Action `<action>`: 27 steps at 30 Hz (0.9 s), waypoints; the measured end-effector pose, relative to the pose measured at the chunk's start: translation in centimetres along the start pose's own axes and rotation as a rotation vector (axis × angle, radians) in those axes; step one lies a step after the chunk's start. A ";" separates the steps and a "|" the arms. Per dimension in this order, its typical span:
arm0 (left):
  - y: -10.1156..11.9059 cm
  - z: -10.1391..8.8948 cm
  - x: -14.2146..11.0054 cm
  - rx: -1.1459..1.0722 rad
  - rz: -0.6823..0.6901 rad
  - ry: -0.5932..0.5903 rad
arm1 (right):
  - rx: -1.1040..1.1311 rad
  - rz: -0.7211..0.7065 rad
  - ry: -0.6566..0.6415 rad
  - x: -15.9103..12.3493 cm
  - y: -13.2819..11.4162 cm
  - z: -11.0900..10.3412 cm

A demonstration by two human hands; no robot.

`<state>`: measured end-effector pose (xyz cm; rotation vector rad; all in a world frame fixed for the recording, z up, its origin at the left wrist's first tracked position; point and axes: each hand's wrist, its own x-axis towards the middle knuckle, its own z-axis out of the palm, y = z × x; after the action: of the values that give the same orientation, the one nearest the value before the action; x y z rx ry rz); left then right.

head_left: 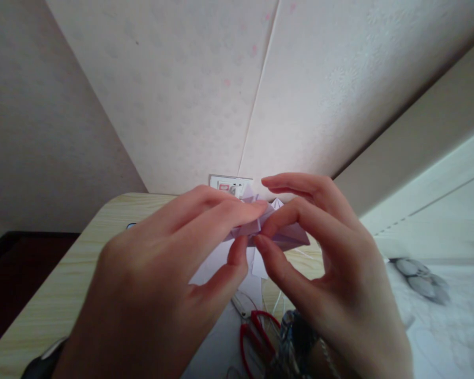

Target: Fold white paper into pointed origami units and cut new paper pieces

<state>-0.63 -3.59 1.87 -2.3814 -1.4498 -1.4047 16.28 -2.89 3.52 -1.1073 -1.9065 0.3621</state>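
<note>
Pale wood table (75,252); my left hand (154,263) and right hand (332,263) pinch folded paper (288,235); hard squeeze could crush folds

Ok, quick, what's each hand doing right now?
Left hand: closed, pinching the folded paper between thumb and fingers.
Right hand: closed on the same folded paper, thumb and index finger pinching.

You seem to be in a room of a home: you have patterned wallpaper (189,95) ahead, a wall socket (231,184) low on it, a light wood-grain table (63,263) against the wall, and pale patterned fabric (458,300) at the right.
</note>
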 end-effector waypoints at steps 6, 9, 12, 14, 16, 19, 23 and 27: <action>0.0 0.0 0.0 -0.021 -0.012 -0.008 | 0.011 0.022 -0.006 0.1 0.0 0.1; -0.1 -0.1 -0.1 -0.031 -0.012 0.004 | 0.010 0.023 0.001 0.2 0.0 0.1; -0.2 -0.2 -0.1 -0.037 -0.017 -0.006 | 0.011 0.026 0.007 0.1 0.0 0.1; -0.3 -0.2 0.0 -0.051 -0.027 -0.018 | 0.007 0.027 0.012 0.1 0.0 0.1; -0.2 -0.1 0.2 -0.075 -0.038 -0.018 | 0.001 0.033 0.018 0.1 0.0 0.1; 0.1 0.1 0.4 -0.088 -0.061 -0.010 | -0.004 0.033 0.020 0.1 -0.1 0.3; 0.3 0.1 0.3 -0.080 -0.091 0.001 | 0.019 0.037 0.023 0.1 -0.1 0.5; 0.3 -0.1 0.2 -0.099 -0.100 0.024 | 0.081 0.028 -0.002 0.0 0.0 0.1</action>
<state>-0.43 -3.70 2.18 -2.3708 -1.5489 -1.5570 16.21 -2.84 3.43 -1.0805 -1.8628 0.4521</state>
